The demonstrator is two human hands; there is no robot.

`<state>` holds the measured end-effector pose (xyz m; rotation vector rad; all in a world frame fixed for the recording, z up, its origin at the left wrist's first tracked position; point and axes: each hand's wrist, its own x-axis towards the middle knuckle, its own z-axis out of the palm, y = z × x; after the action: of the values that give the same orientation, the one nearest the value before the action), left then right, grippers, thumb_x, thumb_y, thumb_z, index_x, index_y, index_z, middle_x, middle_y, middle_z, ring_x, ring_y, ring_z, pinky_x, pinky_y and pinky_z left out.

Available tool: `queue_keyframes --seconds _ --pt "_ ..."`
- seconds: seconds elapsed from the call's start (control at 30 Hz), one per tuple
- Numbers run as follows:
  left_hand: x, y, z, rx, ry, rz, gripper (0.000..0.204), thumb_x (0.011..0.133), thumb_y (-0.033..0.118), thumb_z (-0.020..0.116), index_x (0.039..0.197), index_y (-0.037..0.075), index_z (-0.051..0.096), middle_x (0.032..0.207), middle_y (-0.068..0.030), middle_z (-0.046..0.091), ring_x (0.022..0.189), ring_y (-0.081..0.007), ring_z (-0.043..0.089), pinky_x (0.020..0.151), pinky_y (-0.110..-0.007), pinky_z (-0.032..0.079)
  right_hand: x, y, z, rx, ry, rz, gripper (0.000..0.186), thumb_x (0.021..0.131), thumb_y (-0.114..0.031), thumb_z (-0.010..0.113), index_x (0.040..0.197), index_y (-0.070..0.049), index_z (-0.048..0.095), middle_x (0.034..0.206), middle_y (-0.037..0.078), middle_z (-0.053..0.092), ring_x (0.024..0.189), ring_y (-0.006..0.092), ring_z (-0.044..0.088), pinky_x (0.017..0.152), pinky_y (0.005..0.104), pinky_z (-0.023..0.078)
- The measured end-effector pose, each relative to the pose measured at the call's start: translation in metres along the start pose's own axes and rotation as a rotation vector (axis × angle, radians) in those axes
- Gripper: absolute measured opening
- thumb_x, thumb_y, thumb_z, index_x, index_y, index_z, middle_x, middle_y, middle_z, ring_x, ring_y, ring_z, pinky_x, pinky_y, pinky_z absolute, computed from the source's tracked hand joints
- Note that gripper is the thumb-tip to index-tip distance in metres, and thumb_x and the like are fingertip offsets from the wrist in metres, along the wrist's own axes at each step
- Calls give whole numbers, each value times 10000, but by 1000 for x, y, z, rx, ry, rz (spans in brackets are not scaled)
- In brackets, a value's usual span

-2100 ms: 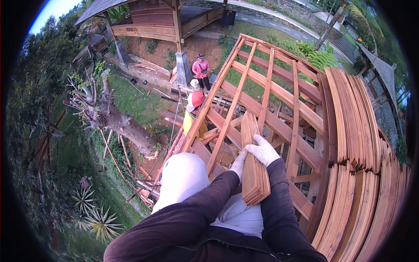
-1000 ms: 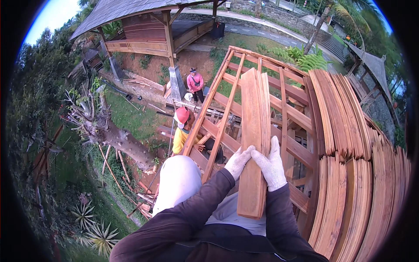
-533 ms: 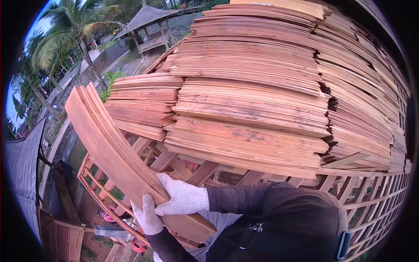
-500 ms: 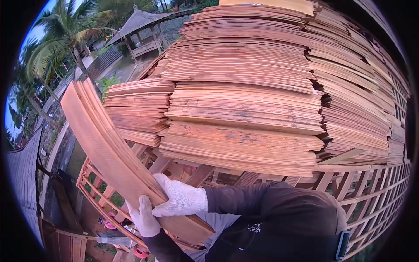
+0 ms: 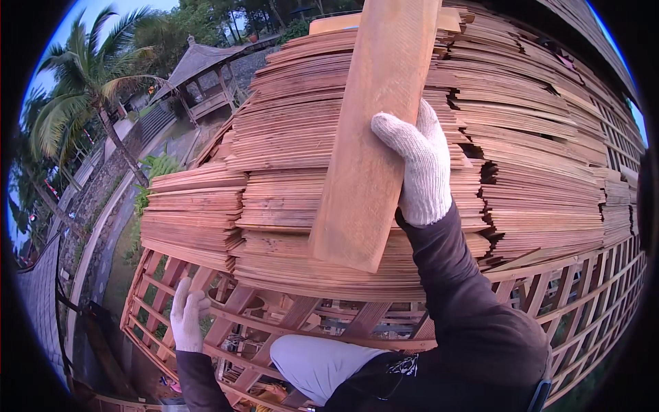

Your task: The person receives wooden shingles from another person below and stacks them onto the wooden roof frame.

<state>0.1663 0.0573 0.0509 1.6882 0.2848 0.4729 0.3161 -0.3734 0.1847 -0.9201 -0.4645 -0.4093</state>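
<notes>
My right hand (image 5: 420, 165), in a white knit glove, grips a bundle of long, flat wooden shingles (image 5: 367, 158) by its right edge, with the thumb across the top face. The bundle stands nearly upright in view, in front of the big stack of wooden shingles (image 5: 288, 144); how many pieces it has is hidden. Lower left, my gloved left hand (image 5: 187, 316) is raised over the roof battens (image 5: 230, 323), fingers apart and partly bent, with nothing seen in it.
Stacked shingles rise in rows ahead and to the right. Below them runs an open lattice of rafters and battens (image 5: 563, 302) with gaps to the ground. My bent knee (image 5: 322, 364) rests near the middle. A palm (image 5: 103, 89) and a roofed pavilion (image 5: 199, 75) stand far left.
My right hand has carried the shingle bundle from the lower left up and right, before the stack. My left hand has let go of it and moved left.
</notes>
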Motion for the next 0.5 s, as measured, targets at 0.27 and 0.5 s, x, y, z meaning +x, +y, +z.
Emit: queue_keyframes --seconds 0.27,0.5 --pt "-34 -185 -321 309 620 -176 376 1031 303 646 1301 42 665 897 4 655 724 -73 584 589 -235 451 197 -49 -160 -95 403 -354 419 862 -57 813 1218 86 646 1147 168 696 1051 284 701 949 365 575" --pt "-102 -175 -356 877 599 -370 312 1003 227 639 1179 -25 695 898 -40 686 725 -98 582 641 -287 485 315 -123 -346 -1352 462 -556 464 886 -155 796 1298 -21 632 1144 165 707 1019 278 699 888 385 573"
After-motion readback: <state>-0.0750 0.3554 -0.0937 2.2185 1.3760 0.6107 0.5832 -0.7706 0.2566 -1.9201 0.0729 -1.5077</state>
